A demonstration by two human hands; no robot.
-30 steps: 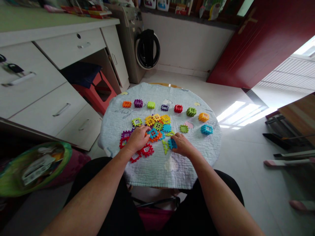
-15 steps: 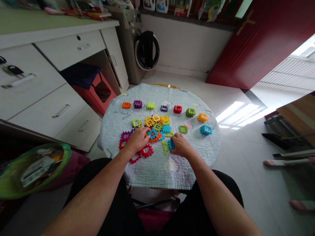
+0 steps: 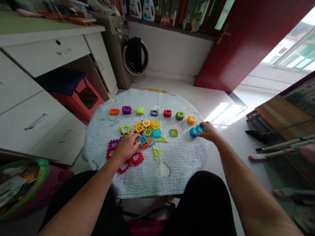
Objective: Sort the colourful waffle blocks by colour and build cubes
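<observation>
Two hands are working: right hand [image 3: 208, 131] is gripping turquoise blocks [image 3: 196, 130] near the table's [image 3: 172, 170] right edge, risking a drop; left hand [image 3: 126, 147], fingers curled, is pressing the pile [image 3: 146, 129].

near cloth [image 3: 157, 178] bare, tile pile [image 3: 146, 129] mid-table

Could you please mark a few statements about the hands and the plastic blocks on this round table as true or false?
1. The right hand is at the blue blocks near the table's right edge. True.
2. The left hand is lifted well clear of the table. False: it rests on the pile of blocks in the middle.
3. A row of single blocks lies along the far side, among them a red block. True.
4. The table is bare wood. False: a pale quilted cloth covers it.
5. A green triangle piece lies between the hands. True.
</observation>
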